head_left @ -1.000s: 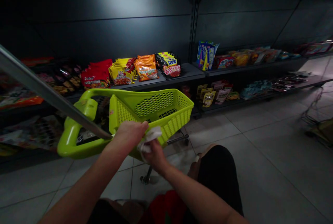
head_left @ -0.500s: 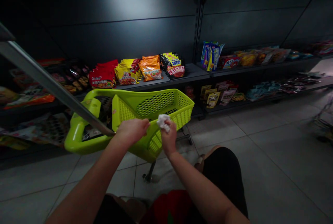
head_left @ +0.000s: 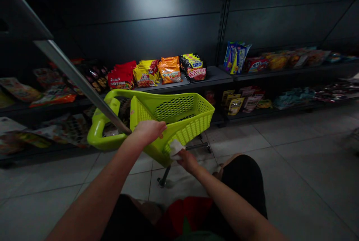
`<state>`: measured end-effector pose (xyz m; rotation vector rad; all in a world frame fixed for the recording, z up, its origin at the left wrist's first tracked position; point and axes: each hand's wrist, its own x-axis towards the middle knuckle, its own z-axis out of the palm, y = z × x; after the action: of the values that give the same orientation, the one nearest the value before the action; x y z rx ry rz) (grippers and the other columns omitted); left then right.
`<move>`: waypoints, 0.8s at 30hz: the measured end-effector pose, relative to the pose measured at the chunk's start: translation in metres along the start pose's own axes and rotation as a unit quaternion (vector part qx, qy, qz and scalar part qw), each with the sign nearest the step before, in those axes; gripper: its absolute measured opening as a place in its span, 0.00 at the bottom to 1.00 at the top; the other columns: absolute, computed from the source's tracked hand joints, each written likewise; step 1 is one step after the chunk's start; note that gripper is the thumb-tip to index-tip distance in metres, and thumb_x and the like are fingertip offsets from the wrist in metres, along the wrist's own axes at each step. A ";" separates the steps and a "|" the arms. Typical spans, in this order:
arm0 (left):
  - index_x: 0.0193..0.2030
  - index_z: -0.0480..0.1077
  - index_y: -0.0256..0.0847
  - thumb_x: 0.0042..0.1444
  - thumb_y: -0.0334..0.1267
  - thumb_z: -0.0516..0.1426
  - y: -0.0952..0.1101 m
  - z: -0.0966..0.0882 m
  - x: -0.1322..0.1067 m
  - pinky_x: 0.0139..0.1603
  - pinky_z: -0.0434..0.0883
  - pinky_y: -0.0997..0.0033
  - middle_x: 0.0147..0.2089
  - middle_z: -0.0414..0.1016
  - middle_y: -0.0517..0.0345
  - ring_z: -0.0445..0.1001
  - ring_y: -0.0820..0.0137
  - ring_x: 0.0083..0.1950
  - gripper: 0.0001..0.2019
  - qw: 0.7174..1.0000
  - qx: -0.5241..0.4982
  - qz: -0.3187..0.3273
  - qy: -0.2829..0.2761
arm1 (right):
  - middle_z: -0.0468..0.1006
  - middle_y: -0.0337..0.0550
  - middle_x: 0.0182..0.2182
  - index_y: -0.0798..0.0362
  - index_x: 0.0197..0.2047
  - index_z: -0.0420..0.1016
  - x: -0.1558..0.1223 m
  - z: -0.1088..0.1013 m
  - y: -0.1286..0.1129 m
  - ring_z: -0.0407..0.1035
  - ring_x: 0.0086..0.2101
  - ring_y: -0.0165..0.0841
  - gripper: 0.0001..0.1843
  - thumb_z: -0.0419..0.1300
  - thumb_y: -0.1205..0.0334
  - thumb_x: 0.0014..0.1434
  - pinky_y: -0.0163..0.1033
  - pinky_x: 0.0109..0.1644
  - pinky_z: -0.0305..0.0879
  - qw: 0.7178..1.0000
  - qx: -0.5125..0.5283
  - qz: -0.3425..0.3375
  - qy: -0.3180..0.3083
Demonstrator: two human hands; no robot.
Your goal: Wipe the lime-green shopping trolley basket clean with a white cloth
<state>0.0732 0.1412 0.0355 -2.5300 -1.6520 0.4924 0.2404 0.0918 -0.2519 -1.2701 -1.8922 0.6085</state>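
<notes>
A green shopping cart (head_left: 196,129) is standing on the tiled floor (head_left: 294,155), its basket facing right. By the basket's lower near side, a crumpled white cloth (head_left: 175,149) is hanging from the right hand (head_left: 189,161), whose fingers are pinching it. The left hand (head_left: 150,130) is holding the near rim, its fingers curling over the edge. A grey pole (head_left: 81,78) is slanting past the handle. Behind, red, yellow, orange and black packets (head_left: 170,71) are lining a dark shelf (head_left: 215,76).
</notes>
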 end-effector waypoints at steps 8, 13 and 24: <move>0.48 0.75 0.44 0.68 0.49 0.42 0.002 0.008 -0.001 0.40 0.73 0.54 0.41 0.83 0.39 0.83 0.50 0.41 0.22 1.000 0.008 0.011 0.027 | 0.74 0.51 0.45 0.55 0.44 0.75 0.061 -0.120 0.062 0.69 0.45 0.40 0.20 0.62 0.49 0.54 0.48 0.57 0.66 0.882 0.087 0.206 0.414; 0.48 0.75 0.45 0.68 0.47 0.44 0.005 0.006 0.000 0.40 0.74 0.56 0.40 0.83 0.42 0.83 0.52 0.40 0.20 1.000 0.014 0.005 0.021 | 0.72 0.52 0.47 0.55 0.49 0.69 0.088 -0.090 0.024 0.67 0.49 0.41 0.20 0.59 0.55 0.55 0.50 0.59 0.63 0.877 0.100 0.186 0.432; 0.48 0.73 0.44 0.67 0.43 0.47 0.007 0.004 -0.004 0.40 0.74 0.56 0.41 0.83 0.42 0.83 0.51 0.41 0.15 1.000 0.017 0.002 0.026 | 0.76 0.46 0.48 0.49 0.52 0.73 0.040 -0.040 -0.035 0.73 0.49 0.38 0.21 0.63 0.63 0.53 0.43 0.56 0.69 0.955 0.216 0.042 0.198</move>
<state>0.0770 0.1344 0.0309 -2.5005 -1.6058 0.4480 0.2451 0.1138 -0.1895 -1.0890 -1.2947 0.7044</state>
